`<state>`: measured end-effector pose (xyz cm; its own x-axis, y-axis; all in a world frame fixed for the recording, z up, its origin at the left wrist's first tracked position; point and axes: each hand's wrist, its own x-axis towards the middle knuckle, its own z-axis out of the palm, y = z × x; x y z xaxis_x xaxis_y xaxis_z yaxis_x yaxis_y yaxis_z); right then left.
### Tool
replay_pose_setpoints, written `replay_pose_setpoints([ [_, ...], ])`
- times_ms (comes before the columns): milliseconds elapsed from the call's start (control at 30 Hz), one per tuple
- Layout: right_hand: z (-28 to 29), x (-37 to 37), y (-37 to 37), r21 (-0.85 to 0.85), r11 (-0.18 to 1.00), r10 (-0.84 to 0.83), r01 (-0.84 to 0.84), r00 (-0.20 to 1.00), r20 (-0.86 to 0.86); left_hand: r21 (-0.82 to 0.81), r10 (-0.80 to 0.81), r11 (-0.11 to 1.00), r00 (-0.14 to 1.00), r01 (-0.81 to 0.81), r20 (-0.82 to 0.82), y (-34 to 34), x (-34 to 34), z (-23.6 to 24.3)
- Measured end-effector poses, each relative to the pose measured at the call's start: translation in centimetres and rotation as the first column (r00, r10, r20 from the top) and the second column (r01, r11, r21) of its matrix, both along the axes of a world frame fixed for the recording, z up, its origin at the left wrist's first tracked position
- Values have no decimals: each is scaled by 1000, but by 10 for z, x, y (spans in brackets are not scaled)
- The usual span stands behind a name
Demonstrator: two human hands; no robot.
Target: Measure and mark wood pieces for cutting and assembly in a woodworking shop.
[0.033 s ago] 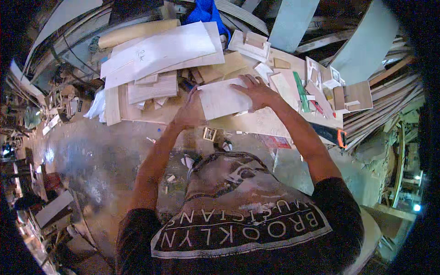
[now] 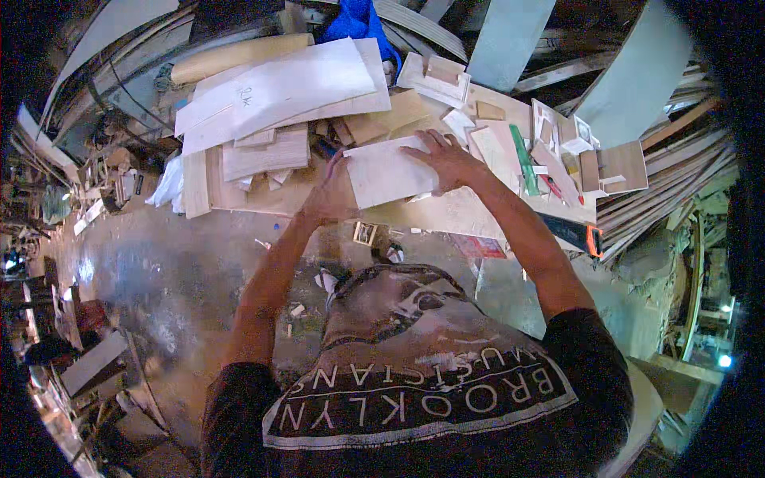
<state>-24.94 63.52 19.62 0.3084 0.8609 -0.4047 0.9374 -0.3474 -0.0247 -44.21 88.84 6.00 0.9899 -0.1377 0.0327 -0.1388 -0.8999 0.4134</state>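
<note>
A pale rectangular wooden board (image 2: 382, 177) lies between my two hands near the front of the cluttered work table (image 2: 446, 221). My left hand (image 2: 327, 191) grips the board's left edge. My right hand (image 2: 445, 163) has its fingers curled over the board's top right part. Just right of it are light offcuts (image 2: 486, 147), a green straight strip (image 2: 523, 159) and a red-handled tool (image 2: 551, 186). A handsaw with an orange handle (image 2: 593, 239) sits at the right front edge.
Stacked white sheets (image 2: 287, 80) and boards (image 2: 263, 151) cover the table's left side. Small wooden assemblies (image 2: 438, 80) stand at the back and right. Blue cloth (image 2: 347, 24) hangs behind. Long timber (image 2: 661, 191) is piled right; scraps (image 2: 362, 233) litter the floor.
</note>
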Motion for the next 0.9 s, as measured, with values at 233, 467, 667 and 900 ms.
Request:
replay_pose_setpoints([
  [233,-1,-1,1,31,999,36,-36,999,-1,-107,70,993,987,-54,146,1,-5,-6],
  [467,-5,2,1,71,996,46,-45,999,-15,-47,106,994,982,-100,155,-6,-3,23],
  [667,-4,2,1,57,998,38,-36,999,-28,-473,140,880,978,-50,157,-5,-5,28],
  [900,1,1,4,22,1000,23,-22,999,-22,-94,-162,980,974,178,158,-18,-6,74],
])
